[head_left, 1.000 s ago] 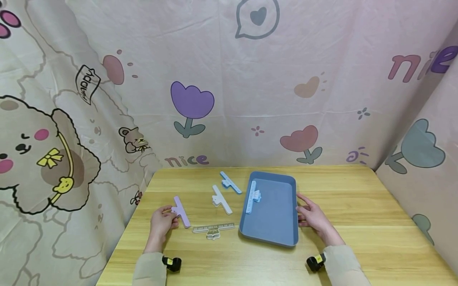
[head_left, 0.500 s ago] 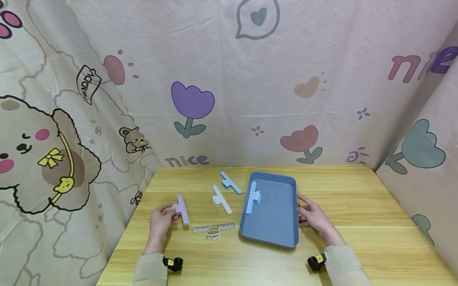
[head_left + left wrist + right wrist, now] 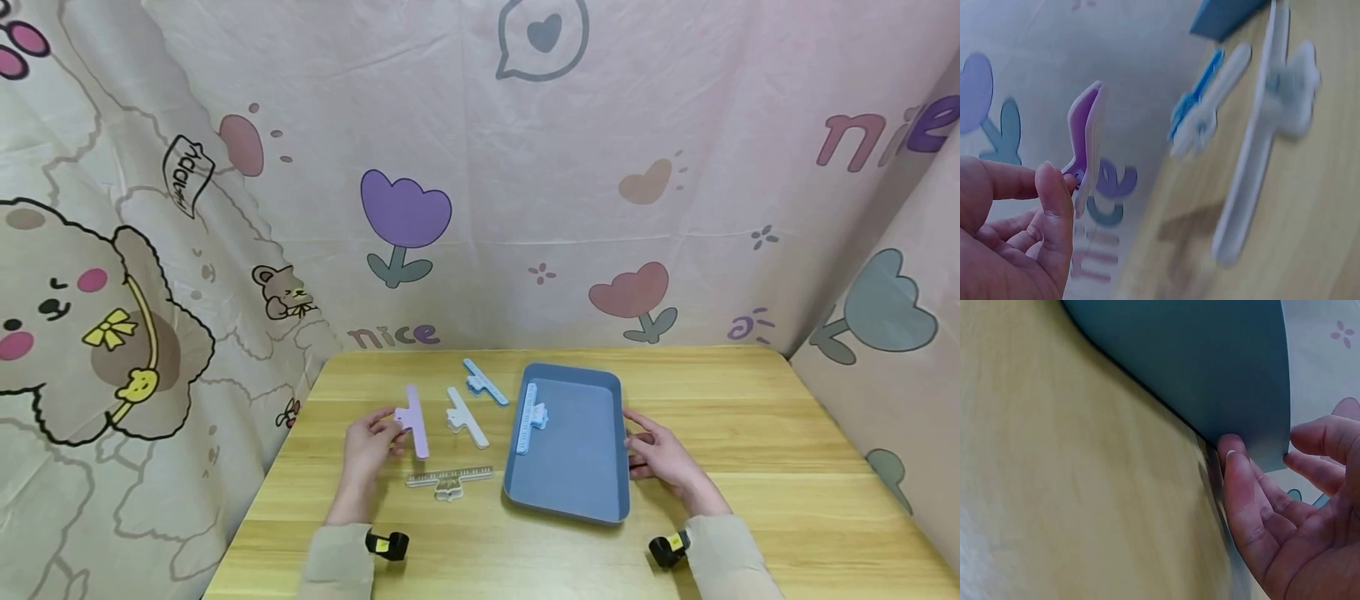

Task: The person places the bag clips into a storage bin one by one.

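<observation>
My left hand (image 3: 371,446) pinches the handle of a purple bulldog clip (image 3: 417,425) between thumb and fingers. In the left wrist view this purple clip (image 3: 1085,131) is held up off the table, its long jaw seen edge-on. My right hand (image 3: 663,460) is at the right side of a grey-blue rectangular tray (image 3: 577,500). Fairly straight fingertips touch the tray's outer wall (image 3: 1210,381) in the right wrist view. A light blue ruler clip (image 3: 527,421) lies inside the tray along its left wall.
Between left hand and tray lie a white clip (image 3: 468,418), a blue ruler clip (image 3: 486,383) and a clear ruler clip (image 3: 450,478), all on the wooden table (image 3: 720,400). A printed curtain (image 3: 487,167) hangs behind the table.
The purple clip, pinched by my left hand, has been lifted and carried to the right and toward the back. My right hand has stayed at the tray's side.
</observation>
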### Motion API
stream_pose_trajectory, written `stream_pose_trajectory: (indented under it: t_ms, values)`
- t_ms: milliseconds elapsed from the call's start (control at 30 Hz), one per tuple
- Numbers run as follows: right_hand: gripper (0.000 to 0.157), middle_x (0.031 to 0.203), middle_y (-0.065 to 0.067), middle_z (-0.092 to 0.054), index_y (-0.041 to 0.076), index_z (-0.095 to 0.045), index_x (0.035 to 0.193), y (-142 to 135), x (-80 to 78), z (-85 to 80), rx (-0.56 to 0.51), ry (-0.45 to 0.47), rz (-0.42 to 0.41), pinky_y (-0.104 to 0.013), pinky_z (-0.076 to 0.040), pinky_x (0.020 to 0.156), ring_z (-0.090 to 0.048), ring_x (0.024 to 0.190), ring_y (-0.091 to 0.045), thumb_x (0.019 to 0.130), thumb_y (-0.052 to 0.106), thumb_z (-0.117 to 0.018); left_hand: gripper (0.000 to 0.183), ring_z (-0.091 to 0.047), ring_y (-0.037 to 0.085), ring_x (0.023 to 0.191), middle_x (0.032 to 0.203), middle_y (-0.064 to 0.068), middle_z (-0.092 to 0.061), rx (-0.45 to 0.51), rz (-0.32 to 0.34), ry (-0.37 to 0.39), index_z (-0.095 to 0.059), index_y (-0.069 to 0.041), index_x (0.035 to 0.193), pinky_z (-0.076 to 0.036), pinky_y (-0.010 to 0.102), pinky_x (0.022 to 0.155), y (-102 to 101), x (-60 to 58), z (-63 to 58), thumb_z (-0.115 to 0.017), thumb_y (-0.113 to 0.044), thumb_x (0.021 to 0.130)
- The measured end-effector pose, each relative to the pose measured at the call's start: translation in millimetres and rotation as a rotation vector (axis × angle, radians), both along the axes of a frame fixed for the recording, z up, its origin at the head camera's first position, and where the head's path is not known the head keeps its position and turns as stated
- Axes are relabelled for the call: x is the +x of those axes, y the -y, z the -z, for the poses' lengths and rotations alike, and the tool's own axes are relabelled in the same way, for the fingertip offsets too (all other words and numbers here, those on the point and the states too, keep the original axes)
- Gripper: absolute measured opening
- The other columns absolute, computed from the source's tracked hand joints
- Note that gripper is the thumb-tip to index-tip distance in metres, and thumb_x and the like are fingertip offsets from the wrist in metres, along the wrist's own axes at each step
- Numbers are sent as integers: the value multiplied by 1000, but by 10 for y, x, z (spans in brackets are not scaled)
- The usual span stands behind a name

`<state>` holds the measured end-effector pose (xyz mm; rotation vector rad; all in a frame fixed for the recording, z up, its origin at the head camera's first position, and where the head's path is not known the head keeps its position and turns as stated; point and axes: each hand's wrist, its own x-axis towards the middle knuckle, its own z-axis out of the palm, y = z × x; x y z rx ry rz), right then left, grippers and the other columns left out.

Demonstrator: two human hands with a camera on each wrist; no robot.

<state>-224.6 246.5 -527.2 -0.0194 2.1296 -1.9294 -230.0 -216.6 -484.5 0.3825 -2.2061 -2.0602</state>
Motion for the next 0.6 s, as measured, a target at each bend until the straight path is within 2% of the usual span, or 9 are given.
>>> stream_pose_trajectory:
  t_ms: [167, 333, 433, 600]
  values:
    - [64, 114, -29, -55, 3, -18, 156, 1, 5, -6, -4, -1, -6, -43, -59, 64, -67, 77, -31, 99, 1, -47, 40, -64, 18, 66, 87, 16, -66, 0, 63, -14, -53, 11, 130, -57, 30, 55, -308, -35, -106, -59, 8, 91]
    - [65, 111, -25, -57, 6, -17, 156, 5, -3, -1, -6, 4, 3, -43, -59, 63, -67, 76, -30, 99, 1, -47, 40, -61, 17, 64, 82, 13, -64, 7, 135, -36, -54, 12, 129, -56, 30, 52, -592, -94, -186, -59, 10, 89]
    - [64, 107, -22, -58, 9, -19, 156, 1, -18, 21, -6, 8, 13, -41, -59, 62, -66, 75, -28, 99, 1, -46, 40, -60, 17, 62, 79, 9, -62, 12, 178, -56, -54, 13, 128, -54, 27, 48, -736, -126, -205, -59, 10, 89]
    - [63, 105, -21, -57, 9, -22, 155, -6, -26, 47, -6, 12, 23, -40, -59, 62, -66, 75, -28, 97, 0, -46, 39, -58, 16, 59, 79, 11, -62, 4, 261, -98, -52, 16, 126, -53, 28, 46, -957, -157, -163, -59, 10, 88]
